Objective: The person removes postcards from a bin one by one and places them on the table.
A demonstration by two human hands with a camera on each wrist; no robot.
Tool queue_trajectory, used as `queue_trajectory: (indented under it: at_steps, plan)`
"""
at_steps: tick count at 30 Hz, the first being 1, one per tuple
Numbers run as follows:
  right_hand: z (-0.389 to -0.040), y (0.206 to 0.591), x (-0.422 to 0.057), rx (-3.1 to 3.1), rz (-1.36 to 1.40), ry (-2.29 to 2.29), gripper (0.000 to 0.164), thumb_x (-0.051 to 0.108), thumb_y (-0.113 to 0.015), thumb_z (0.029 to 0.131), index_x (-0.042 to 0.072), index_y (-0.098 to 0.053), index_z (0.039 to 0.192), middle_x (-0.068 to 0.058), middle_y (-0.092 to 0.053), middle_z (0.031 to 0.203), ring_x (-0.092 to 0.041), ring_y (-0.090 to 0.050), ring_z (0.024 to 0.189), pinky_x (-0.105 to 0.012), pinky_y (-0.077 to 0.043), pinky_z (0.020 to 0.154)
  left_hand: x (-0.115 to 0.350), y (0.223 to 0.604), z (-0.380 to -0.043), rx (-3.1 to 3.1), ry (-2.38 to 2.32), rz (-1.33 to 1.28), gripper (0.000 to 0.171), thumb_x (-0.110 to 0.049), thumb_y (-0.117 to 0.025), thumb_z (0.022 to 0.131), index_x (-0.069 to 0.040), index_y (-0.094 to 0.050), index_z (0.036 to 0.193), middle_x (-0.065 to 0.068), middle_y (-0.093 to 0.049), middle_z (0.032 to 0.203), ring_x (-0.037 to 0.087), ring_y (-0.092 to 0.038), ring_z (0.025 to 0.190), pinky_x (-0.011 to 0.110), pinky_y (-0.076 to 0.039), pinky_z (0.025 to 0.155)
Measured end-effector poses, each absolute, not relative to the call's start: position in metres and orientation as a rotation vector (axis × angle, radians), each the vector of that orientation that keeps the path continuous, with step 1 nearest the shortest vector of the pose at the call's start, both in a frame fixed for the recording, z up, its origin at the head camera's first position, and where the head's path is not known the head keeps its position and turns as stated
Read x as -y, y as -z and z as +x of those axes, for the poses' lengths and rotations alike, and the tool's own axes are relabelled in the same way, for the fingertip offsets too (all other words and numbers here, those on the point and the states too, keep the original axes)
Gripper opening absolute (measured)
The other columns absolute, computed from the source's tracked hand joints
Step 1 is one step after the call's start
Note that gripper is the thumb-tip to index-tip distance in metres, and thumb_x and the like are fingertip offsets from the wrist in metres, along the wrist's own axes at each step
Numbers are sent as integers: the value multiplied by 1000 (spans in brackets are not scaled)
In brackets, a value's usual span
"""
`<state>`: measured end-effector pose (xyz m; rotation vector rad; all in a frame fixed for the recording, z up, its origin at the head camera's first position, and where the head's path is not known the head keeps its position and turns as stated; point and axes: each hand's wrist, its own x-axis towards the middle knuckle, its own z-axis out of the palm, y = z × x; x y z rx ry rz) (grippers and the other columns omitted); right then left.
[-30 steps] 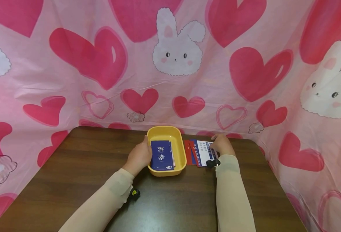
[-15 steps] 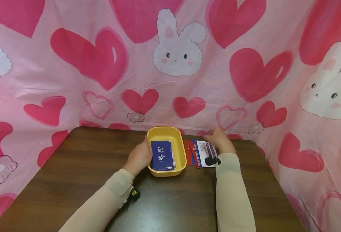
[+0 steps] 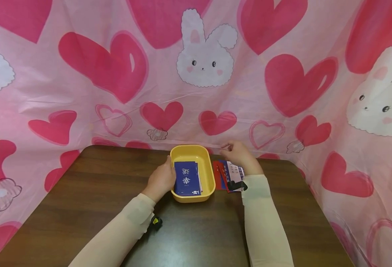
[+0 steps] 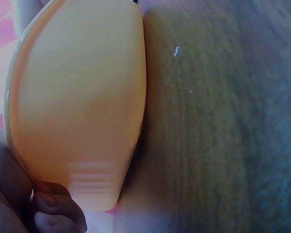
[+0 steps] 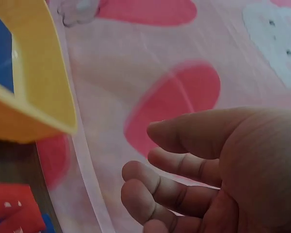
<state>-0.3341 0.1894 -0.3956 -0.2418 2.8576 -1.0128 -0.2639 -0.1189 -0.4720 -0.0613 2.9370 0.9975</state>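
A yellow rectangular tray [image 3: 190, 152] stands on the table, and blue cards [image 3: 185, 178] with white characters lie inside it. My left hand [image 3: 160, 178] grips its left side; the left wrist view shows curled fingers [image 4: 58, 208] at the end of the tray wall [image 4: 87, 87]. To the tray's right lies a fanned stack of red, blue and white cards [image 3: 231, 171], partly hidden under my right wrist. Above their far edge is my right hand [image 3: 240, 154], its fingers bent loosely and nothing between them and the thumb in the right wrist view.
The dark wooden table [image 3: 196, 237] meets a pink sheet [image 3: 115, 122] with hearts and rabbits along its back edge. A red card [image 5: 12, 206] shows close to the tray's corner in the right wrist view. A black device sits at each wrist.
My right hand has lifted off the white card and moved left and back, toward the tray's far right corner. The left hand and tray stay in place.
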Motion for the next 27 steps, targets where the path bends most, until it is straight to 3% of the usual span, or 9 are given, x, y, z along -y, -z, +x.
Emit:
queue_trajectory:
  at_steps: [7, 13, 21, 26, 27]
  plan:
    - [-331, 396, -164, -2871, -239, 1055, 36, 32, -74, 107, 9, -76, 134, -18, -77, 121, -34, -72, 105, -52, -67, 98, 120, 473, -264, -2928, -1002, -67, 69, -30, -47, 122, -2, -22, 180, 25, -70, 153, 39, -79, 124, 63, -63, 107]
    - [-327, 393, -127, -2828, -285, 1046, 32, 31, -76, 108, 9, -76, 131, -16, -79, 117, -30, -78, 98, -44, -69, 90, 118, 471, -264, -2925, -1018, -75, 69, -30, -47, 122, -3, -22, 180, 24, -72, 151, 37, -79, 118, 62, -64, 105]
    - [-334, 397, -72, -2713, -271, 924, 30, 33, -77, 108, 8, -76, 124, -13, -79, 107, -38, -79, 100, -43, -69, 84, 119, 469, -263, -2942, -994, -70, 70, -29, -50, 121, 0, -24, 179, 27, -71, 152, 39, -80, 120, 61, -65, 103]
    - [-340, 407, -55, -2754, -285, 789, 26, 31, -81, 104, 7, -74, 110, -12, -75, 93, -32, -76, 84, -41, -67, 75, 119, 470, -264, -2947, -983, -62, 70, -29, -50, 120, 0, -25, 179, 28, -70, 153, 40, -79, 121, 62, -64, 104]
    - [-354, 424, -56, -2775, -320, 770, 29, 33, -83, 102, 7, -74, 109, -11, -75, 90, -29, -74, 81, -39, -66, 73, 119, 469, -264, -2944, -986, -64, 70, -29, -50, 120, 0, -25, 179, 27, -69, 154, 40, -79, 122, 62, -64, 104]
